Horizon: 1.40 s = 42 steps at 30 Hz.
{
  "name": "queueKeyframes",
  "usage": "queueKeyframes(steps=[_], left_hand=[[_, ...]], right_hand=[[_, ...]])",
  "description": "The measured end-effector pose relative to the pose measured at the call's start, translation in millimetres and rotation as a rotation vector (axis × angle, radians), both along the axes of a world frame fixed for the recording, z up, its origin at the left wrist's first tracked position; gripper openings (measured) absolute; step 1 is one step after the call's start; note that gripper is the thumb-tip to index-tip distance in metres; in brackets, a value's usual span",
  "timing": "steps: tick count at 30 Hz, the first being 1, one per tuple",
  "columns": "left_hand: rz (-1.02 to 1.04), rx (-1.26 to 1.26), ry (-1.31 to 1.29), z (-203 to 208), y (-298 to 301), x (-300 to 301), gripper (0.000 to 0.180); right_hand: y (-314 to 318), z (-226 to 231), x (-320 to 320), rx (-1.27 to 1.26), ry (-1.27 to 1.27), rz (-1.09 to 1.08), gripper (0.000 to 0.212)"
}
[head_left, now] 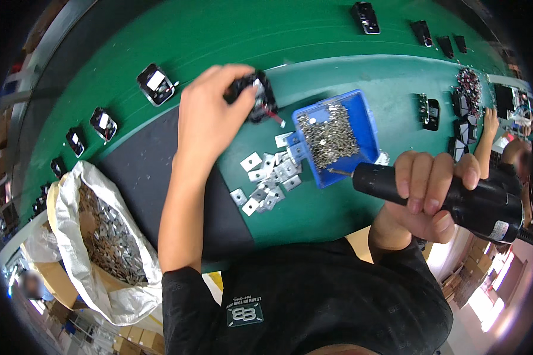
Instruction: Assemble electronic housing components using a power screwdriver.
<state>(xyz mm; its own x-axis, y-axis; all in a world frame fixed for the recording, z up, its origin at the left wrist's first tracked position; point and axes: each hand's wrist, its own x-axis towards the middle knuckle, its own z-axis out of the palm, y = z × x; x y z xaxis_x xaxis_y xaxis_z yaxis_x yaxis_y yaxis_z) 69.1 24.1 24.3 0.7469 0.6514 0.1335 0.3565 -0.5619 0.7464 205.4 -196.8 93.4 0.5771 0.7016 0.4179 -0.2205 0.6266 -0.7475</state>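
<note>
My left hand (207, 112) is closed on a small black plastic housing (266, 97), with fingers and thumb at its left part. Short red and dark wires with a white plug stick out on its near right side. In my right hand (423, 192) is a black electric screwdriver (485, 207), held sideways with its bit pointing left. The bit's tip is over the near edge of a blue plastic bin (368, 121) full of small metal screws (331, 139); whether it touches any screw I cannot tell. Square metal plates (269, 177) with center holes lie piled left of the bin.
Several black housings (157, 84) stand along the green belt (219, 44) at the far side. A white sack (89, 254) of metal parts sits at the left, beside a dark mat (142, 160). At far right, another person's hand (490, 121) is near black parts.
</note>
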Motion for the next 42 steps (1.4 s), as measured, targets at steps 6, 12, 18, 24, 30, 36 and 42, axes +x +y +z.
queueKeyframes(steps=[6, 12, 18, 24, 30, 36, 42], left_hand=[[-0.032, -0.124, -0.173, -19, -18, -61, 0.066], [-0.232, 0.062, -0.044, -17, -19, -68, 0.092], [-0.122, 0.13, -0.066, -32, -24, -62, 0.082], [-0.151, 0.192, -0.051, -33, -20, -62, 0.076], [-0.139, 0.131, -0.017, -27, -22, -61, 0.086], [-0.173, 0.141, 0.018, -25, -24, -59, 0.094], [-0.279, 0.105, -0.061, -27, -27, -55, 0.09]], right_hand=[[23, 3, -7, 0.039, 0.004, 0.184, 0.047], [56, 4, -33, 0.022, -0.084, 0.133, 0.051], [96, -12, -47, -0.035, -0.146, -0.008, 0.056], [116, -25, -49, -0.112, -0.166, -0.063, 0.05], [114, -24, -47, -0.137, -0.142, -0.058, 0.049], [108, -21, -44, -0.103, -0.115, -0.005, 0.05], [99, -20, -42, -0.133, -0.144, 0.003, 0.05]])
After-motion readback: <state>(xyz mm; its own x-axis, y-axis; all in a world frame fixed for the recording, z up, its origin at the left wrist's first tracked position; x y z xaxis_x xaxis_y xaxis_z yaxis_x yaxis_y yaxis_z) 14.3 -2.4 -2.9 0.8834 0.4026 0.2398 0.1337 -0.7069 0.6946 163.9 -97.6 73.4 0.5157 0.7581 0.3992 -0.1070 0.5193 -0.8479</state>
